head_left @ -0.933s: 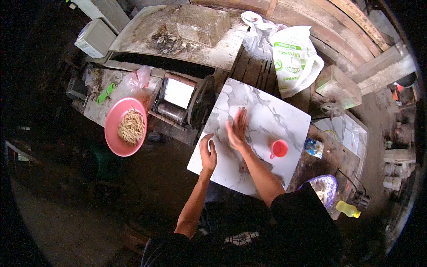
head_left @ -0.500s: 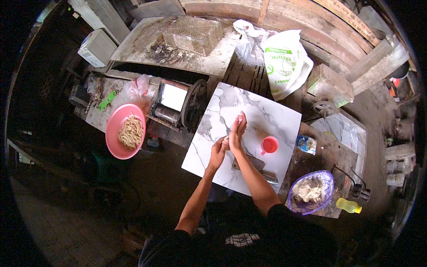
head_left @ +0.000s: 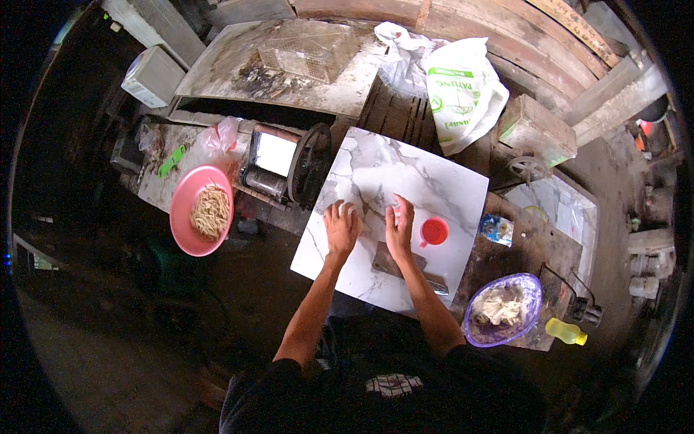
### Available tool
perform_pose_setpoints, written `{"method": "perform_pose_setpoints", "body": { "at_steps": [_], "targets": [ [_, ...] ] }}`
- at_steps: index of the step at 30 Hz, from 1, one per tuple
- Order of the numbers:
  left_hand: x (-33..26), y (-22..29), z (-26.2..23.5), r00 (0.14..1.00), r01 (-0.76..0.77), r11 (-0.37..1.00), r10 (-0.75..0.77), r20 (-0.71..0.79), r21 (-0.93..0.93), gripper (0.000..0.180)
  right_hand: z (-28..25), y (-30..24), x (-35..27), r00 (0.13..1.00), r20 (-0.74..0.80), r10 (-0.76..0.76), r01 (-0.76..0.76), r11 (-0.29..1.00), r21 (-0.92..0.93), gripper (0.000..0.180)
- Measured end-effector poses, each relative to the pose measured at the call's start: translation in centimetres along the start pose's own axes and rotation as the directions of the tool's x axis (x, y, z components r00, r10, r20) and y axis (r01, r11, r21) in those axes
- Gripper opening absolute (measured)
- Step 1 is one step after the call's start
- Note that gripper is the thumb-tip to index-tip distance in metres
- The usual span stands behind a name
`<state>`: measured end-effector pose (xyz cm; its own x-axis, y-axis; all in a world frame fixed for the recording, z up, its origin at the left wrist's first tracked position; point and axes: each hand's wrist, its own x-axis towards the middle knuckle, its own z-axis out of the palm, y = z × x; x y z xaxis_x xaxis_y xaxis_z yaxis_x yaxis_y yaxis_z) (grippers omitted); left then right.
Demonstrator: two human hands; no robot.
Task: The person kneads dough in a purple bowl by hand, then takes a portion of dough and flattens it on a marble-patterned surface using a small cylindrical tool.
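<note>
My left hand [head_left: 342, 230] is over the white marble-patterned tabletop [head_left: 416, 173], palm down, its fingers bent and apart. A small pale patch shows at its thumb side; I cannot make out what it is. Across a gap, my right hand [head_left: 399, 226] is turned on edge, fingers loosely curved and apart, holding nothing visible. To its right stands a pink cup [head_left: 434, 231] with something red inside. Beneath my right wrist lies a flat brown rectangular blade [head_left: 387, 261], and a shiny handle-like piece [head_left: 437, 287] shows beyond the forearm, which hides the part between.
Left of the tabletop stands a hand-cranked roller machine [head_left: 285, 165], and beyond it a pink basin [head_left: 181, 220] of pale strips. At right are a purple basin [head_left: 536, 304] of dough, a yellow bottle [head_left: 566, 332] and a blue-white packet [head_left: 497, 229]. A white sack [head_left: 463, 94] stands behind.
My hands were pressed together over the middle of the tabletop. They have come apart: the left moved left and turned palm down, the right shifted slightly right and nearer.
</note>
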<state>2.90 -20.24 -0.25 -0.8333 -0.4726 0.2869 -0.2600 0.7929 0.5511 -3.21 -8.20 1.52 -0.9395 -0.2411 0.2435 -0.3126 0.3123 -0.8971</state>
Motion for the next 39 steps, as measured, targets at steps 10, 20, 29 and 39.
{"method": "perform_pose_setpoints", "body": {
  "at_steps": [10, 20, 29, 39],
  "targets": [
    [0.7, 1.3, 1.2, 0.941, -0.225, 0.942, 0.143, 0.306, 0.25, 0.053, 0.8, -0.2, -0.9, 0.996, -0.085, 0.006, -0.013, 0.997, -0.079, 0.028],
    [0.3, 2.0, 0.4, 0.955, -0.113, 0.934, 0.008, 0.296, 0.339, 0.06, 1.6, -0.8, -0.9, 0.967, -0.199, 0.158, -0.147, 0.987, 0.064, 0.031],
    [3.2, -0.3, 2.8, 0.984, 0.121, 0.958, -0.15, -0.092, -0.261, 0.055, 0.5, 2.4, -1.4, 0.976, -0.179, 0.121, -0.123, 0.992, -0.003, 0.024],
    [1.1, -1.2, -0.3, 0.93, 0.232, 0.548, -0.366, 0.019, -0.803, 0.024, 4.5, 2.9, -3.1, 0.902, 0.347, -0.257, 0.412, 0.757, -0.508, 0.033]
  ]
}}
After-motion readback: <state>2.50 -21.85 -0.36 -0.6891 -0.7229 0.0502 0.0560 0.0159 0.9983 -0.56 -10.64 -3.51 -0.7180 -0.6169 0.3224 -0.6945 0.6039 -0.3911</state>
